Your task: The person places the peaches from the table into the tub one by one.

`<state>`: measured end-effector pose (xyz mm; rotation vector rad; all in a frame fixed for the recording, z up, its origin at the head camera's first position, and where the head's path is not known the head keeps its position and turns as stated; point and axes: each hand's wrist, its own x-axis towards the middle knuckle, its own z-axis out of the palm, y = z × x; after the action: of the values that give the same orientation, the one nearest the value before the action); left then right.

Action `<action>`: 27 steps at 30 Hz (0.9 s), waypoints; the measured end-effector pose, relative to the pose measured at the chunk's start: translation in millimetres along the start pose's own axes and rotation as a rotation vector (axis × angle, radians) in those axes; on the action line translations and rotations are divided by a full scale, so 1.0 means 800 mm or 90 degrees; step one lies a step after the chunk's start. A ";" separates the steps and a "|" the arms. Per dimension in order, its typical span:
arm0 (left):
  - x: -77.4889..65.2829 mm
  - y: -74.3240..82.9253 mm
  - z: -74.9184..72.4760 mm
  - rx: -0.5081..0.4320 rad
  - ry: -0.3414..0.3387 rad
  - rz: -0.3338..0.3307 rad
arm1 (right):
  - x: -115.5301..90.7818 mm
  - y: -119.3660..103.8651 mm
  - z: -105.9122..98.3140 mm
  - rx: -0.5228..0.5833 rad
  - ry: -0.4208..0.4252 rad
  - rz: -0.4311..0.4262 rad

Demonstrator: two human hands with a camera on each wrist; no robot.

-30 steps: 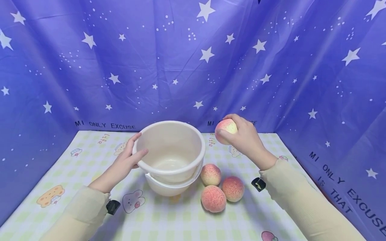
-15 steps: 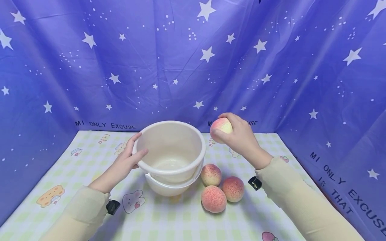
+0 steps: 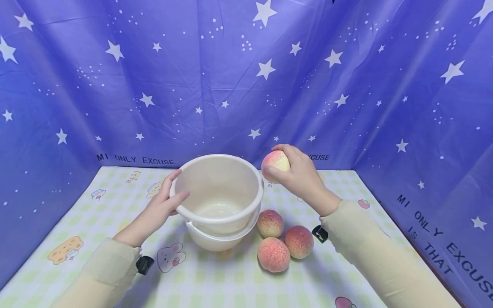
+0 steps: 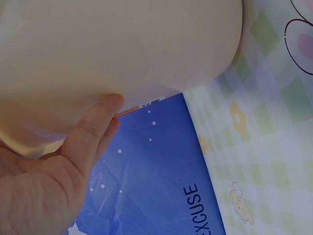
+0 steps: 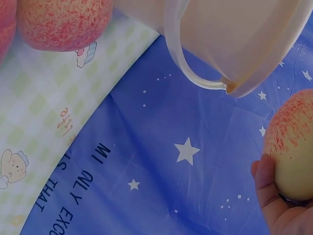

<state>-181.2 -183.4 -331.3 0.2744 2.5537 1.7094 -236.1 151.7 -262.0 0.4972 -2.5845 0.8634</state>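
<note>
Lettering (image 3: 135, 160) "MI ONLY EXCUSE" marks starred blue cloth (image 3: 215, 77) beyond my right grip (image 3: 300, 174), which clasps a round pink-and-yellow peach (image 3: 275, 164) near the round white plastic bucket (image 3: 217, 220) my left grip (image 3: 162, 206) pinches, thumb inside.

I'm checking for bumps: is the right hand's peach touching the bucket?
Apart: the right wrist view shows blue curtain between the held peach and bucket.

My left forearm (image 3: 105, 263) angles in from the left; my left hand (image 3: 158, 209) grips, thumb (image 3: 180, 199) spread from the fingers (image 4: 92, 129). My right forearm (image 3: 373, 248) slants in oppositely, right hand (image 3: 298, 173) raised, thumb and fingers curved in a grip.
</note>
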 end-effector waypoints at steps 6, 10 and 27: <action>0.000 0.000 0.000 0.006 -0.001 -0.001 | 0.001 -0.004 0.006 0.008 0.002 -0.006; 0.000 0.001 0.000 0.007 -0.001 0.000 | 0.002 -0.007 0.010 0.018 0.004 -0.010; -0.001 0.001 -0.001 -0.003 0.000 0.000 | 0.006 -0.025 0.024 0.049 -0.001 -0.036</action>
<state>-180.5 -183.8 -330.1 0.2753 2.5489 1.7155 -235.5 123.6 -264.0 0.5907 -2.5322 0.9467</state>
